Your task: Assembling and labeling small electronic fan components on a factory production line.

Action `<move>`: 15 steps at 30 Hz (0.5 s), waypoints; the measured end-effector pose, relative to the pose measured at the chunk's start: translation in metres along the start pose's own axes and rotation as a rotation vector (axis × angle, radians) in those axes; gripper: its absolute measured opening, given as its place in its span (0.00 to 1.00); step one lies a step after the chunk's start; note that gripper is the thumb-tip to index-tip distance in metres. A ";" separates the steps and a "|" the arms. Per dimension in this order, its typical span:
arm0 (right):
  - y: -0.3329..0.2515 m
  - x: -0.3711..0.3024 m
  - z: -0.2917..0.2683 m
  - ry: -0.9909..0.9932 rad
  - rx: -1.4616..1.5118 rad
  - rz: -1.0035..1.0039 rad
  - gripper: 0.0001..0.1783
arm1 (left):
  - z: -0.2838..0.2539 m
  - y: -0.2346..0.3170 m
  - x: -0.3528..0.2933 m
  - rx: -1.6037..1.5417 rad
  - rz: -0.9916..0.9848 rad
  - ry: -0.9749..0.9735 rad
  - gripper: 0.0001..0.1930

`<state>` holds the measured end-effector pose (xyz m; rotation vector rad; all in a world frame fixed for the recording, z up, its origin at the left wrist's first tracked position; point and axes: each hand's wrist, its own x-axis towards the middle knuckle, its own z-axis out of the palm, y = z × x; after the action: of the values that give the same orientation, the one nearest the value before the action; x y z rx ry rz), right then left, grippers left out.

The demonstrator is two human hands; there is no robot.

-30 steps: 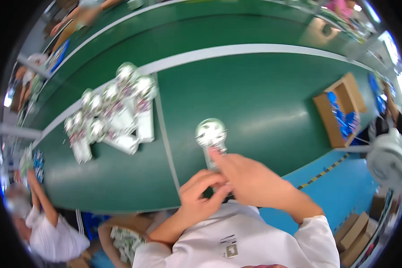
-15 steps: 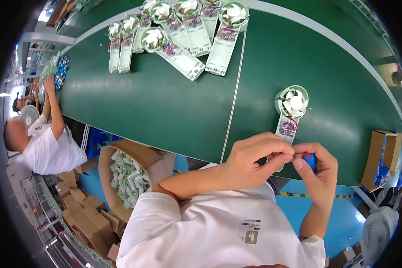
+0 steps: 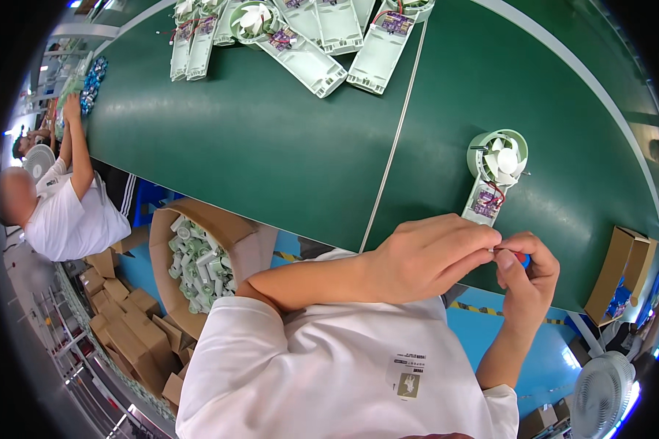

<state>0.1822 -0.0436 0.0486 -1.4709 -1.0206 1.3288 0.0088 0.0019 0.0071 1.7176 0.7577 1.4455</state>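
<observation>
In front of me on the green table lies a pale-green handheld fan housing with white blades, a purple circuit board and red wires. My left hand covers its lower end, fingers pinched at something too small to make out. Meeting it fingertip to fingertip, my right hand is closed around a small blue and red object, mostly hidden by the fingers. Farther off to the left, several similar open fan housings lie bunched together.
A large carton of pale-green parts stands beside the table at left. An open carton with blue items sits at the right edge. A person in a white shirt works farther left. A grey floor fan stands at lower right.
The view has shifted, so the far housings sit higher in it. My left fingers have straightened and closed together against my right fingertips. Less of the blue object shows now.
</observation>
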 end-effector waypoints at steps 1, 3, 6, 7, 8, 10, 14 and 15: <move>0.000 0.000 0.001 0.019 0.007 0.011 0.06 | -0.002 0.000 0.001 -0.001 -0.002 0.003 0.13; -0.001 0.001 0.006 0.036 0.010 0.024 0.06 | -0.007 0.001 0.003 0.019 -0.069 -0.103 0.14; 0.000 0.005 0.012 0.111 -0.082 -0.047 0.06 | -0.005 -0.002 -0.001 -0.093 -0.195 -0.083 0.16; 0.002 0.007 0.010 0.084 -0.209 -0.187 0.06 | -0.006 -0.002 -0.001 -0.093 -0.197 -0.078 0.16; 0.003 0.009 0.009 0.056 -0.336 -0.327 0.07 | -0.008 -0.001 -0.001 -0.136 -0.248 -0.113 0.17; 0.002 0.007 0.006 0.036 -0.371 -0.339 0.07 | -0.012 0.000 -0.002 -0.182 -0.300 -0.144 0.18; 0.010 0.014 -0.005 0.133 -0.456 -0.274 0.06 | -0.018 0.000 0.006 -0.002 -0.347 -0.218 0.26; 0.014 0.017 -0.007 0.126 -0.461 -0.275 0.06 | -0.019 0.001 0.008 0.202 -0.326 -0.212 0.31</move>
<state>0.1908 -0.0321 0.0312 -1.6483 -1.4508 0.8267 -0.0081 0.0112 0.0131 1.7638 1.0380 0.9782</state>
